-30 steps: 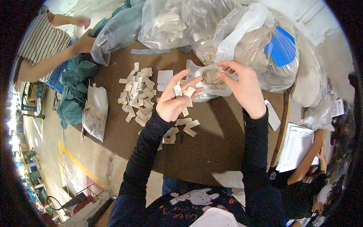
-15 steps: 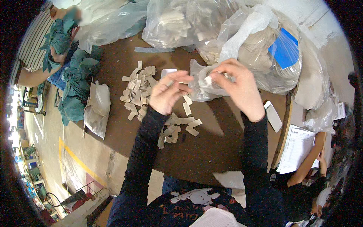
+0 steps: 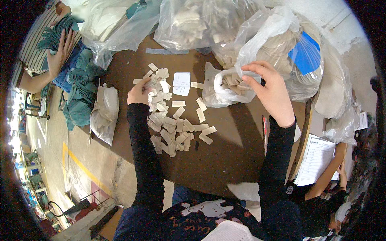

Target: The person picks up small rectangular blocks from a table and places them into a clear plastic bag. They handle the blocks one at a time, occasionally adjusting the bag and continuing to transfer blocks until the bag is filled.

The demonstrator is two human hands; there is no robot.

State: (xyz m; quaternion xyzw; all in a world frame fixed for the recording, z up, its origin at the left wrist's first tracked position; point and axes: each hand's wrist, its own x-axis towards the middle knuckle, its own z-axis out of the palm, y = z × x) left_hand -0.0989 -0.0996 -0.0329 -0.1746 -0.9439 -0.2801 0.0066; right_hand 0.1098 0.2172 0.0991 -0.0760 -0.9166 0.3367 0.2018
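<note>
In the head view, the left hand (image 3: 138, 92) has gone from the middle to the pale pieces (image 3: 167, 136), left of the middle; I can't tell if it holds any. The right hand (image 3: 270, 85), right of the middle, has its thumb and fingers apart now, with no piece seen, so its last one may be in the small bag (image 3: 218, 91) beside it. The white card (image 3: 181, 84), upper middle, has writing too small to read; the paper sheets (image 3: 315, 160), right, have print.

Pieces (image 3: 167, 135) left of bag (image 3: 235, 98)
</note>
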